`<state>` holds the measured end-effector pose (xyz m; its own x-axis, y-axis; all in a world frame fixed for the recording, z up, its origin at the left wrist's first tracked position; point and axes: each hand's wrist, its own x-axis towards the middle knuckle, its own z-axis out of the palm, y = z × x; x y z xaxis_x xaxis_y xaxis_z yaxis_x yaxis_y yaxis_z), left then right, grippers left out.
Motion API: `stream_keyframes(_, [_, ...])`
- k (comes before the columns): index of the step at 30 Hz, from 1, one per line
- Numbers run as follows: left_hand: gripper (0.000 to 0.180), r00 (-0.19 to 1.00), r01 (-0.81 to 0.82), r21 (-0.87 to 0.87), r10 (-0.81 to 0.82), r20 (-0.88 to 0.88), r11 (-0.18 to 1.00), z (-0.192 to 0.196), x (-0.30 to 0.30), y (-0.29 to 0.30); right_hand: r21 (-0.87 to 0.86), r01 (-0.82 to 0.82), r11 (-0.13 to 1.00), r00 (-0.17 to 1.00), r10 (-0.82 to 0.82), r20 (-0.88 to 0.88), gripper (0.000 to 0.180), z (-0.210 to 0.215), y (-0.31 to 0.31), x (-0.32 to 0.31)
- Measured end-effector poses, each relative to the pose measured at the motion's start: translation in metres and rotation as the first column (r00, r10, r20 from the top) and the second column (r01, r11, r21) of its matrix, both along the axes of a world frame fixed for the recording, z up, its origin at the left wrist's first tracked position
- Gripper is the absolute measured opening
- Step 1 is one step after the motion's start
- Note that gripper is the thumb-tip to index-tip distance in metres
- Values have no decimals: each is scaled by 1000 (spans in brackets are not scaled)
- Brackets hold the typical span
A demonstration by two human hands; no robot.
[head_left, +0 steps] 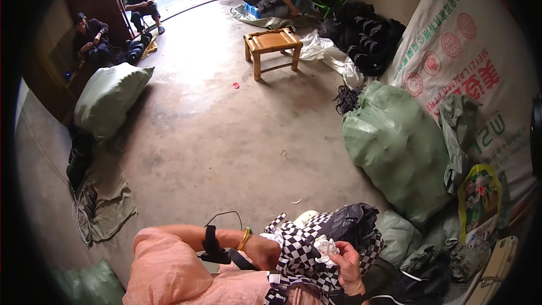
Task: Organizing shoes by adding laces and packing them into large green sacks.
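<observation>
A black-and-white checkered cloth [297, 244] lies across my lap, with dark fabric [355, 220] bunched at its far side. My left hand [265, 252] reaches to the cloth's left edge; its fingers are hidden by the folds. Pinched in the fingers of my right hand [349, 269], over the right part of the cloth, is a crumpled white wad [326, 250]. Whether it is tissue or thin cloth I cannot tell. A black strap and a yellow bangle circle my left forearm.
A big green sack [395, 149] stands to the right, by a white printed sheet [468, 62]. Another pale sack [110, 99] lies left. A bamboo stool [272, 42] stands ahead. Three people sit at the far side, near black piled goods [367, 36].
</observation>
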<state>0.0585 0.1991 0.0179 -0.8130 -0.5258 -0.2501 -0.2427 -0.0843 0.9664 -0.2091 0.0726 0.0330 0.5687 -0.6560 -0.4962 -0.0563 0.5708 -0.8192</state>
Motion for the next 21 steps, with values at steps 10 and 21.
stream_keyframes(10, [19, 437, -807, 367, 886, -154, 462, -3, 89, -55, -189, -26, 982, 999, 30, 16, 32, 28, -19, 40])
stream_keyframes(21, [33, -42, -407, 800, 866, -499, 441, 29, 20, -104, -654, -111, 748, 990, 23, -142, 23, 80, -52, 108])
